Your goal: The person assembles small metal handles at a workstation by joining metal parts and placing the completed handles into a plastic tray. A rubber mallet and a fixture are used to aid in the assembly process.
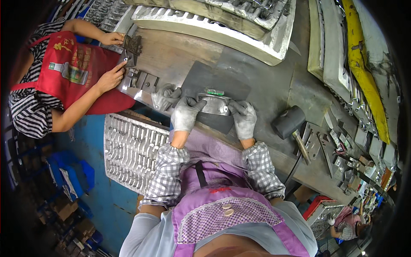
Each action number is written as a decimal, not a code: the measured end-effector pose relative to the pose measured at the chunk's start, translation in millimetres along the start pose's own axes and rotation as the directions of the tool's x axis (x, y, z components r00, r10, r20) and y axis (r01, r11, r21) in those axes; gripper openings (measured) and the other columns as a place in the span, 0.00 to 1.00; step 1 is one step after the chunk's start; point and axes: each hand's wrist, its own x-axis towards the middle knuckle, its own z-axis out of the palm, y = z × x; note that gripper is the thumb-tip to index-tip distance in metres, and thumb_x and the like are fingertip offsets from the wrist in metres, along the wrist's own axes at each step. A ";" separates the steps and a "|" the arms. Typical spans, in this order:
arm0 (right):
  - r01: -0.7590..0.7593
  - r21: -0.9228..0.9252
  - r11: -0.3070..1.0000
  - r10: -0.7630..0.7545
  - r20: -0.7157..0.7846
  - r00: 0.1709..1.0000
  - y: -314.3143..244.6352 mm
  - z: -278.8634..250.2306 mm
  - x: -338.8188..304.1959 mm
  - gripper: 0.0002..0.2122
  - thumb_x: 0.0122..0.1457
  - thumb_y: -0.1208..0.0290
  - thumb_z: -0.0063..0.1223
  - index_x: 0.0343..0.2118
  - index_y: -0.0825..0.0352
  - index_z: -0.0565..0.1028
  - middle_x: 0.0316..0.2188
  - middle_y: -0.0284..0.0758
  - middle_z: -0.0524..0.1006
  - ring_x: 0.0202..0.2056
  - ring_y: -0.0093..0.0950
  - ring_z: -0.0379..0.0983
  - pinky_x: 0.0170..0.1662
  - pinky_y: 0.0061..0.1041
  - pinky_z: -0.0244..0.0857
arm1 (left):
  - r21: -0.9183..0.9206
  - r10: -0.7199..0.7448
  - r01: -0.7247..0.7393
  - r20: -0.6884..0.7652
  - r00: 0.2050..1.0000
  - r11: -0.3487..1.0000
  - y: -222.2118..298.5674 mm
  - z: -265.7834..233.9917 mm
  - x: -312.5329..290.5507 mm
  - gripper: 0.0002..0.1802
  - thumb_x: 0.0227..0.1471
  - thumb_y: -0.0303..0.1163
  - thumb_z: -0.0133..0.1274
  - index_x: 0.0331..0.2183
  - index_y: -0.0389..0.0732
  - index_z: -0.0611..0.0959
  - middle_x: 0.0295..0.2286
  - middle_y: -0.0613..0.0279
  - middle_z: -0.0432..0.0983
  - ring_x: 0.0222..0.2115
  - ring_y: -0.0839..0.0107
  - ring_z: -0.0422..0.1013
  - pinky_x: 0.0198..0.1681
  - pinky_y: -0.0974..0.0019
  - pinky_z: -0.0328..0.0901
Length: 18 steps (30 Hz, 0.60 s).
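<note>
Between my two gloved hands is a shiny curved metal part (215, 105), a rectangular plate with a small hole near its right end. My left hand (186, 113) grips its left end, thumb on top. At the right end, my right hand (243, 116) pinches the plate's edge. Both hands wear grey-white work gloves. Beneath the part lies a dark flat mat (199, 79) on the metal-topped bench. A small green object (215, 91) sits just beyond the plate's far edge. Beside my left hand is a crumpled grey glove (165, 97).
A black-headed mallet (289, 122) lies to the right, near flat metal pieces (314, 141). White trays of metal parts (252, 40) are stacked at the back. A parts tray (132, 150) stands lower left. On the left, a co-worker in a red apron (79, 70) handles metal blocks (130, 49).
</note>
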 end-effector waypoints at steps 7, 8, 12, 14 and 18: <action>0.071 -0.130 0.989 -0.067 0.038 0.997 -14.9 -9.0 5.2 0.14 0.46 0.67 0.68 0.39 0.57 0.83 0.25 0.29 0.74 0.29 0.30 0.71 0.38 0.31 0.66 | 0.007 0.001 -0.001 -0.024 1.000 1.000 12.3 0.9 -7.2 0.21 0.41 0.46 0.70 0.24 0.39 0.79 0.19 0.63 0.74 0.21 0.69 0.68 0.28 0.65 0.65; 0.078 -0.119 0.990 -0.073 0.040 0.997 -13.3 -10.8 5.1 0.14 0.46 0.67 0.68 0.39 0.57 0.83 0.25 0.29 0.74 0.29 0.30 0.71 0.38 0.31 0.66 | 0.017 0.000 0.000 -0.015 1.000 1.000 15.0 0.3 -8.3 0.21 0.42 0.46 0.70 0.24 0.39 0.79 0.19 0.63 0.74 0.21 0.69 0.68 0.28 0.65 0.65; -0.013 -0.045 0.999 0.019 0.120 0.993 -8.3 -15.9 2.1 0.18 0.45 0.63 0.67 0.42 0.55 0.82 0.25 0.29 0.73 0.30 0.31 0.71 0.38 0.32 0.66 | -0.041 -0.015 0.015 -0.001 1.000 0.999 10.5 -1.7 -13.0 0.21 0.42 0.45 0.69 0.24 0.39 0.78 0.20 0.60 0.75 0.21 0.67 0.69 0.29 0.63 0.66; -0.079 0.002 0.997 0.078 0.160 0.984 -11.5 -14.6 2.8 0.18 0.45 0.62 0.67 0.42 0.55 0.82 0.26 0.29 0.73 0.30 0.32 0.71 0.38 0.33 0.66 | -0.012 -0.007 0.007 -0.004 1.000 1.000 13.8 -4.1 -12.0 0.21 0.43 0.46 0.68 0.24 0.39 0.78 0.20 0.59 0.75 0.22 0.65 0.69 0.29 0.62 0.66; 0.034 -0.122 0.992 -0.007 0.213 0.977 -26.6 -6.3 -4.9 0.20 0.45 0.65 0.68 0.44 0.57 0.81 0.32 0.32 0.77 0.36 0.34 0.74 0.43 0.34 0.68 | 0.050 -0.037 0.037 -0.003 0.999 0.998 4.8 -21.0 -23.7 0.22 0.46 0.49 0.64 0.29 0.40 0.79 0.26 0.55 0.78 0.26 0.58 0.73 0.34 0.59 0.67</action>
